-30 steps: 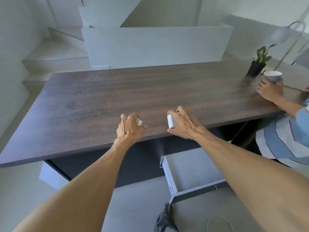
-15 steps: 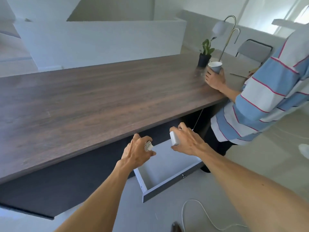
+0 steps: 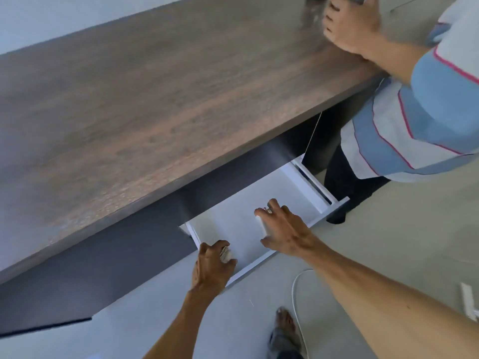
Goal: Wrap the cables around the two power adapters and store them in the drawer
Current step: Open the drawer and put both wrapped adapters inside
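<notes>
The white drawer [image 3: 308,189] stands pulled out from under the dark wooden table [image 3: 160,99]. My left hand [image 3: 211,268] hovers over the drawer's front left corner, closed around a small white power adapter [image 3: 225,254] with cable wound on it. Over the middle of the drawer, my right hand [image 3: 282,229] grips the second white power adapter [image 3: 261,225], of which only one flat edge shows. Both adapters sit just above the drawer's white floor; I cannot tell if either touches it.
Another person in a blue-and-white striped shirt [image 3: 425,120] stands at the right, a hand [image 3: 350,24] resting on the table end. A white cable [image 3: 298,301] loops on the floor by my foot [image 3: 285,320]. A white power strip [image 3: 467,301] lies at far right.
Both hands carried the adapters off the tabletop edge and down into the open drawer. The view has tilted down and swung toward the drawer.
</notes>
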